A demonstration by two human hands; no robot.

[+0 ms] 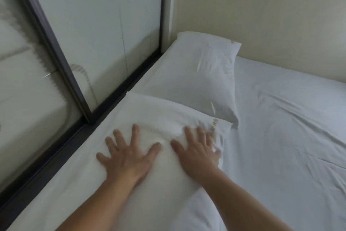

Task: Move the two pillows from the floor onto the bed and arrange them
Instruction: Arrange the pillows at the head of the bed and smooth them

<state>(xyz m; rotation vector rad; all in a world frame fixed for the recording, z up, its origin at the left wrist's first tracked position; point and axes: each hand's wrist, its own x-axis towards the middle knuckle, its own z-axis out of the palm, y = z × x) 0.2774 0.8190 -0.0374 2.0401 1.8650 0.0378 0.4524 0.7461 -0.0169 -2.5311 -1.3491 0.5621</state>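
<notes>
Left hand (127, 157) and right hand (198, 152), fingers spread flat, grasping nothing, press near pillow (149, 118) at lower centre; second pillow (196, 73) touches it above, both on bed (290, 127).

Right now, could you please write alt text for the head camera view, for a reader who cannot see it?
Two bare hands, left hand and right hand, press flat with spread fingers on a near white fabric pillow lying on a white-sheeted bed. A second white pillow lies beyond it, in the corner by the cream wall and a dark-framed glass sliding door.
</notes>
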